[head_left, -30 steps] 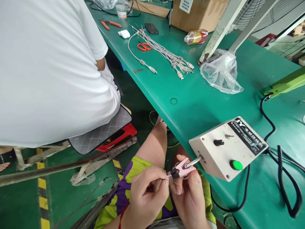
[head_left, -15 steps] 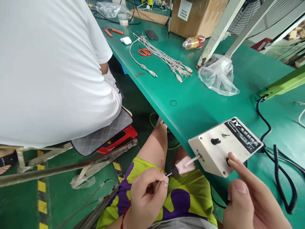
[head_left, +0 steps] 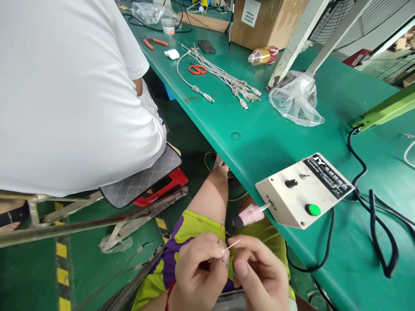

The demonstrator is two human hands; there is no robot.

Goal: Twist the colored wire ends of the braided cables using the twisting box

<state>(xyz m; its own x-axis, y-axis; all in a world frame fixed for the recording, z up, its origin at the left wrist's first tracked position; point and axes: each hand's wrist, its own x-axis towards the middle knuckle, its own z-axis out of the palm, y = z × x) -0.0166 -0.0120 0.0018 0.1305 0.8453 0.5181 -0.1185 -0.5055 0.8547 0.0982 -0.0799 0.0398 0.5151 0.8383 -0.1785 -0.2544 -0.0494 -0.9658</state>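
Above the lap, my left hand (head_left: 202,268) pinches thin wires, with a red wire (head_left: 221,231) standing up from the fingers and a white wire (head_left: 232,245) pointing right. Close beside it is my right hand (head_left: 259,270), its thumb and index finger closed near the wire ends; whatever lies between them is too small to make out. A white control box (head_left: 303,192) with a black knob and a green button (head_left: 313,210) sits at the table edge. From its side a shaft carries a pink, black-tipped holder (head_left: 249,216), which touches neither hand.
A person in a white shirt (head_left: 74,99) sits at the left. On the green table (head_left: 223,125) are grey USB cables (head_left: 223,77), orange scissors (head_left: 197,69), a phone (head_left: 206,46), a bottle (head_left: 263,56), a plastic bag (head_left: 296,99) and a cardboard box (head_left: 266,23). Black cables (head_left: 382,224) lie at the right.
My right hand has left the box's button and come down beside my left hand, uncovering the green button. The white wire is now away from the pink holder's tip.
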